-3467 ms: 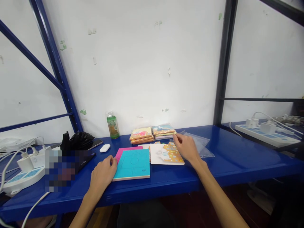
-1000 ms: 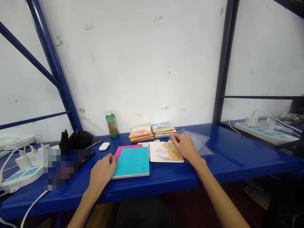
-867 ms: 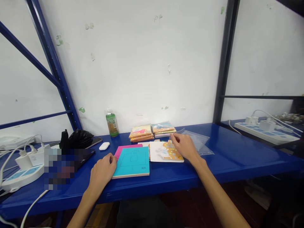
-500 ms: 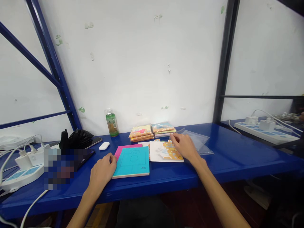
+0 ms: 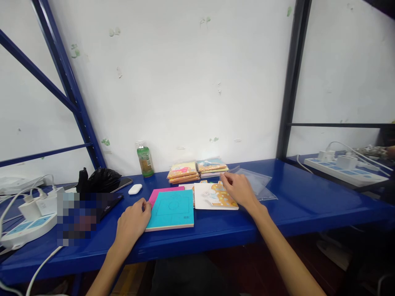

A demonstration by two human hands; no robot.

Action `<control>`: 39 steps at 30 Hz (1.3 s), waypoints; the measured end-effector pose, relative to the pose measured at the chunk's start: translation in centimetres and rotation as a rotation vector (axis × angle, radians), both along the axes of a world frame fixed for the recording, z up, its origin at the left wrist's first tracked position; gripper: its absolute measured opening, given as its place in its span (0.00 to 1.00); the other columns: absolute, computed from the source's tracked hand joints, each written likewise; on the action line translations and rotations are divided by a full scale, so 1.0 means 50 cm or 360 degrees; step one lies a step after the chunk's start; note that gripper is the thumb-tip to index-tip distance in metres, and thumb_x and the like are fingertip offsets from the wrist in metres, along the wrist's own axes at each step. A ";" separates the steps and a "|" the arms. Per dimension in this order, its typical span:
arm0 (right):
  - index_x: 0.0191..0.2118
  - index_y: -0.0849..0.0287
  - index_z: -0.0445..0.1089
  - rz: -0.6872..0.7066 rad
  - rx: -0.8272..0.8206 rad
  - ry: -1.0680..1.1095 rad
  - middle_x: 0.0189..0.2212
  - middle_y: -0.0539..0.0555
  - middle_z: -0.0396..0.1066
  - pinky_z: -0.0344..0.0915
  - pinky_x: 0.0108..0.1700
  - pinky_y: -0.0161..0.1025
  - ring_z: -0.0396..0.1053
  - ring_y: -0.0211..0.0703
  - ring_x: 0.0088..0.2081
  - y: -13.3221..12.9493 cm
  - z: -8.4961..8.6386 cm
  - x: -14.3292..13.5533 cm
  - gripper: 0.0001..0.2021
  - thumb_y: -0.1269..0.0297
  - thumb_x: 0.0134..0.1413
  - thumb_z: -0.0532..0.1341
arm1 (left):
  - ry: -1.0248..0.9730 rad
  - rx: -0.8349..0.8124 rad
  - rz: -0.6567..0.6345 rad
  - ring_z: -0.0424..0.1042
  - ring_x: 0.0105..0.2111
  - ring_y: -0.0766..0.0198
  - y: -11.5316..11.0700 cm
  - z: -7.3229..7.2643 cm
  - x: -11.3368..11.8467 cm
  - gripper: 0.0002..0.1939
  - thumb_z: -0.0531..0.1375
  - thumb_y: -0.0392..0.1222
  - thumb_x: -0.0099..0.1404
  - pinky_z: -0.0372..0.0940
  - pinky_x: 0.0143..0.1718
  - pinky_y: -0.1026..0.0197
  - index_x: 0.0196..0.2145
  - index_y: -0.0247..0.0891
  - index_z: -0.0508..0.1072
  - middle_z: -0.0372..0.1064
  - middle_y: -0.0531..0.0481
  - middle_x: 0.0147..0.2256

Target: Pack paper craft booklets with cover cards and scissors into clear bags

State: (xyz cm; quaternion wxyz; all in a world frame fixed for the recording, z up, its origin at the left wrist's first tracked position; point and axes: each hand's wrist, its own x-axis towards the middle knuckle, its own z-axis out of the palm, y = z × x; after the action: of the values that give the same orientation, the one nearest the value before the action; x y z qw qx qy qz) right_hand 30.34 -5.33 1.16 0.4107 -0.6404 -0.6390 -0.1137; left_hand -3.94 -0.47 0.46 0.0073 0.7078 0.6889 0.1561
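A cyan paper pad (image 5: 174, 207) with line drawing on its cover lies near the table's front edge, partly over a magenta sheet or pad (image 5: 157, 194). My left hand (image 5: 134, 220) rests at the cyan pad's left edge, fingers curled and their tips hidden. To the right lies a white card or booklet (image 5: 202, 199) with an orange printed picture. Over its upper right edge, my right hand (image 5: 239, 187) has its fingers pinched together; what they hold, if anything, cannot be made out. Clear plastic bags (image 5: 259, 185) lie flat beside and behind that hand.
Two stacks of wrapped picture booklets (image 5: 183, 170) stand near the wall. A green-labelled bottle (image 5: 145, 160), white earphone case (image 5: 135, 189), black plastic bag (image 5: 105, 179) and power strip (image 5: 33, 226) with chargers are on the left. Another power strip (image 5: 345, 170) lies far right beyond the upright post.
Both hands and the objects hold their places; the whole view has shifted very slightly.
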 end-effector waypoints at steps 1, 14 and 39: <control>0.21 0.56 0.61 -0.0001 -0.0001 -0.0002 0.17 0.49 0.64 0.42 0.28 0.40 0.51 0.37 0.19 0.000 0.000 0.000 0.22 0.57 0.67 0.50 | 0.0000 0.0001 0.0002 0.76 0.42 0.39 0.000 0.000 0.000 0.19 0.41 0.51 0.70 0.59 0.32 0.53 0.31 0.44 0.66 0.78 0.38 0.37; 0.22 0.56 0.65 0.0001 -0.0009 -0.0032 0.19 0.51 0.68 0.43 0.28 0.40 0.57 0.39 0.19 0.000 -0.002 0.001 0.23 0.56 0.69 0.48 | -0.0043 -0.0010 -0.0018 0.77 0.42 0.36 0.002 0.005 -0.001 0.21 0.42 0.51 0.70 0.63 0.33 0.52 0.33 0.43 0.72 0.79 0.35 0.38; 0.23 0.56 0.66 0.0002 -0.0018 -0.0063 0.18 0.51 0.69 0.44 0.28 0.39 0.60 0.40 0.21 0.002 -0.003 0.003 0.22 0.58 0.68 0.49 | -0.0500 -0.0508 -0.0180 0.72 0.16 0.52 -0.058 0.040 -0.022 0.22 0.58 0.62 0.59 0.60 0.19 0.59 0.20 0.43 0.64 0.71 0.48 0.15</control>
State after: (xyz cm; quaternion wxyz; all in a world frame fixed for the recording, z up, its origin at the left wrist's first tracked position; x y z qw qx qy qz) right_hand 30.51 -5.21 1.02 0.3944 -0.6400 -0.6479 -0.1226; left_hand -5.02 -3.35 2.44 0.2352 0.7021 0.6545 0.1527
